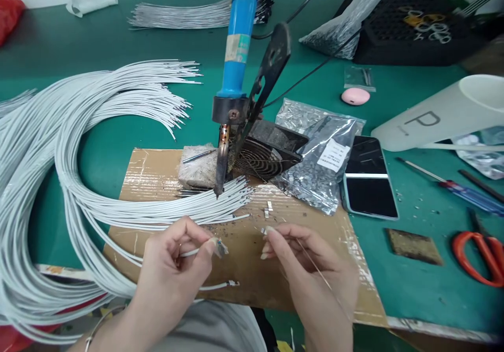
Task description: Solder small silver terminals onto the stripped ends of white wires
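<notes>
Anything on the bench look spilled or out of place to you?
Slightly: a few small metal pieces lie loose on the cardboard beyond the right hand, outside the plastic bag, and shiny specks are scattered on the green mat beside the phone. Their scatter suggests strays or spillage.

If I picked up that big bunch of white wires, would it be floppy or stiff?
Probably bendy but a bit springy: the white wires curve in wide, smooth loops. The bunch may feel heavy, because there are so many. Their ends might splay apart, since they fan out.
</notes>
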Available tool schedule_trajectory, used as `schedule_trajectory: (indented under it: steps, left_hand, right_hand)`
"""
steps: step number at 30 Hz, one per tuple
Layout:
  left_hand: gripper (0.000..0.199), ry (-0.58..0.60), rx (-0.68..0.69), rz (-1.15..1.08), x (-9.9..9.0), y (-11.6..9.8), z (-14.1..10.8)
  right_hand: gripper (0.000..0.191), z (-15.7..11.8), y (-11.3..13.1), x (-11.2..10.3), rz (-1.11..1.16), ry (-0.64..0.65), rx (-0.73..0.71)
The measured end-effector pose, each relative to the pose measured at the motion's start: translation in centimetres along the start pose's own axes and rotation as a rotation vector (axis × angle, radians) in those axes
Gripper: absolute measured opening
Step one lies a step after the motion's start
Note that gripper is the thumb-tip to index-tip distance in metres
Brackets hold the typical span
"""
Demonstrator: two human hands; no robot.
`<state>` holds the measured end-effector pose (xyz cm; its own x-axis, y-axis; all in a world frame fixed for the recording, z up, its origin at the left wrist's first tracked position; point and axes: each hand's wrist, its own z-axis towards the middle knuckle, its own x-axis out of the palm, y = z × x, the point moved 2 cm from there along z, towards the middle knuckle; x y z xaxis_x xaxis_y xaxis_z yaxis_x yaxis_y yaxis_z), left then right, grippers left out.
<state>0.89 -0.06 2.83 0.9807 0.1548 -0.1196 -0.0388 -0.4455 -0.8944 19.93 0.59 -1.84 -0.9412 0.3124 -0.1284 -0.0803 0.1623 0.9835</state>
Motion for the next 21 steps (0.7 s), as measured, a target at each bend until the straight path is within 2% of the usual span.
schedule_trajectory:
  steps: [4, 10, 14, 21]
  left_hand:
    - [0.014, 0.000, 0.070, -0.031, 0.0, -0.2, 0.2]
    - [0.013, 0.031, 0.140, -0.043, -0.2, 0.1, 0.3]
    - [0.014, 0.060, 0.221, -0.017, -0.3, 0.4, 0.4]
    - [0.015, 0.076, 0.236, -0.018, -0.2, 0.6, 0.5]
  right_hand:
    - [0.005, -1.1, 1.3, 1.6, 0.122, 0.062, 0.067]
    - [0.008, -1.7, 2.3, 3.4, 0.224, 0.203, 0.127]
    - [0.009, -1.7, 2.3, 3.7, 0.255, 0.248, 0.143]
    - [0.011, -1.5, 2.3, 3.8, 0.234, 0.270, 0.164]
